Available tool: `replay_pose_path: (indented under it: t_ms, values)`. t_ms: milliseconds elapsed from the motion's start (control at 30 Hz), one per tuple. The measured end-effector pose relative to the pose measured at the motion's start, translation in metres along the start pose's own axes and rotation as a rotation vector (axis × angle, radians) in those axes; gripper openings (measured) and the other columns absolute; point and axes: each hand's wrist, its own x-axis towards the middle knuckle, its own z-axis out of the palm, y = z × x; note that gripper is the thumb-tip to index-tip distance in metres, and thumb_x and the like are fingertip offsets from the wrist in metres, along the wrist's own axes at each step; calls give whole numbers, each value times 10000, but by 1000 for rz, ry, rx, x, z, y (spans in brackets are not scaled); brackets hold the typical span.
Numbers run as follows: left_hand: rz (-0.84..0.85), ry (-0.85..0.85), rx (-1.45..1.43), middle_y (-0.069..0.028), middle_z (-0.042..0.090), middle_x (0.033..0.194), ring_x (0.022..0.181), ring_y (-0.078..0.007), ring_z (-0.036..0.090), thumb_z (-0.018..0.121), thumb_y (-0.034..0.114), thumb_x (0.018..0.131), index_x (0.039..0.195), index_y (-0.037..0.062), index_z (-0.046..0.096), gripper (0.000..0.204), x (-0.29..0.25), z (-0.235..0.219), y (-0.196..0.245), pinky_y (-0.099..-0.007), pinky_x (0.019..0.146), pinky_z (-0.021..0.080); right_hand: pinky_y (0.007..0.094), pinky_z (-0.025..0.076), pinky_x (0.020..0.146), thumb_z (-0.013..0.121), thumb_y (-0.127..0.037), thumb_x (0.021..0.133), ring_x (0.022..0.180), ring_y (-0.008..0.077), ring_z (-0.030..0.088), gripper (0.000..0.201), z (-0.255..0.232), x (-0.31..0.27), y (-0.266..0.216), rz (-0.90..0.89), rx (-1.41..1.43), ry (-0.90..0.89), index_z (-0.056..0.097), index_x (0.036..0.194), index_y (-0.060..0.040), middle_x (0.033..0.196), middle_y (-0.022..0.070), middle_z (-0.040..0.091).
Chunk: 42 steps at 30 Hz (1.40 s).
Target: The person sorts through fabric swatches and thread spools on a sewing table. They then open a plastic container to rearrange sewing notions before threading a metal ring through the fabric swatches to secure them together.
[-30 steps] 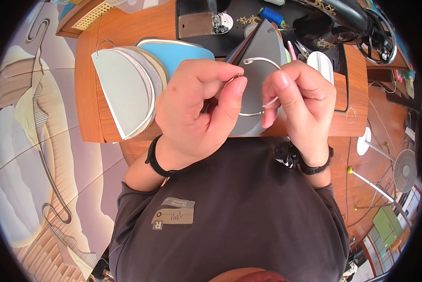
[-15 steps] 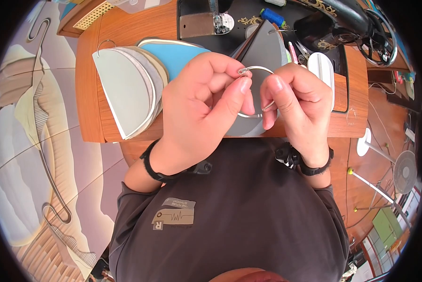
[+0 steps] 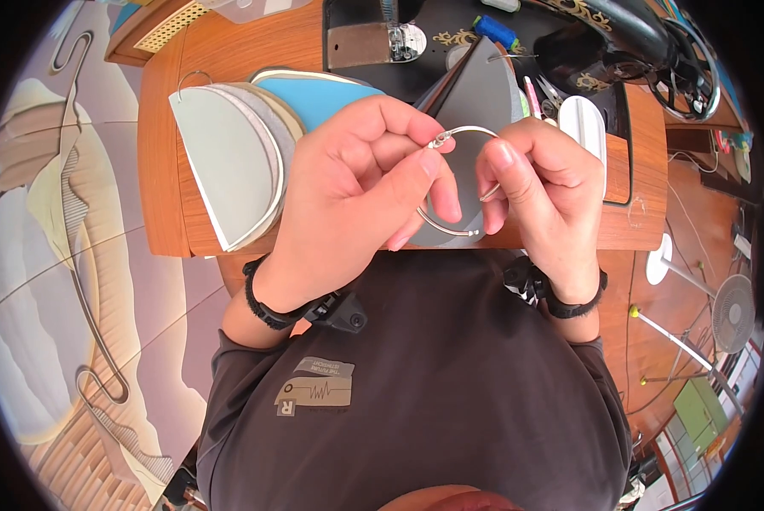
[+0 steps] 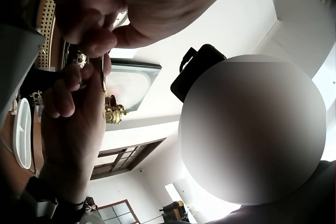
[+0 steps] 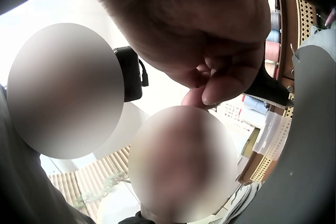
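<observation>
Both hands hold an open silver hinged ring (image 3: pixel 474 129) in front of the chest, over the table's near edge. My left hand (image 3: pixel 339 196) pinches it at the jointed spot between thumb and forefinger. One curved arm (image 3: pixel 446 228) of the ring comes out below the left fingers, its tip pointing right. The other arm arcs over to my right hand (image 3: pixel 552 187), whose thumb and forefinger pinch it. A gap lies between the two tips. In the left wrist view a bit of the ring (image 4: pixel 103 77) shows between the dark hands.
Half-round grey sheets (image 3: pixel 224 162) on a ring lie left, beside a blue sheet (image 3: pixel 322 102). Dark grey sheets (image 3: pixel 471 102) lie behind the hands. A black sewing machine (image 3: pixel 595 47), blue thread spool (image 3: pixel 494 32) and white dish (image 3: pixel 582 123) are further back and right.
The ring's upper end stood clear of the left fingertips and now sits between them. My left hand has turned, its wrist shifting left, and more of the lower arm shows. The right hand barely moved.
</observation>
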Motion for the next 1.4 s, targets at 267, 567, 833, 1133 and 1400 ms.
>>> replay_pose_path:
  t_ms: [267,567,833,1133,1400]
  values:
    - [-67,-9,21,-128,681,749,464,-28,396,538,44,1006,1104,-10,589,122,0,-1,5,-194,428,304,212,432,486,662,-117,1013,553,60,602,178,-1,-1,0,7,-68,-37,676,877,-4,719,14,629]
    - [-116,-62,-54,-38,580,668,474,-17,323,531,89,1026,1116,-15,593,151,1,-4,3,-195,436,245,211,428,476,681,-110,999,541,61,610,167,-2,0,1,-27,-152,-19,678,867,-6,691,10,618]
    - [-117,-61,-58,-39,576,670,479,-21,322,539,105,1036,1119,-22,592,161,3,-3,0,-197,444,246,212,426,471,682,-93,993,536,59,602,164,-5,0,2,-25,-149,-24,670,857,-2,696,14,615]
    - [-116,-69,-64,-35,575,678,489,-20,330,540,112,1043,1113,-20,591,159,3,-3,-4,-195,453,255,213,428,473,684,-91,991,536,57,600,166,-8,-2,3,-35,-179,-24,669,851,-2,698,15,617]
    - [-97,-73,-52,-32,575,684,489,-18,327,530,101,1045,1128,-4,579,143,3,-3,-8,-191,455,262,215,429,475,686,-103,990,526,59,597,168,-11,-3,3,-8,-183,-23,673,853,-6,695,13,618]
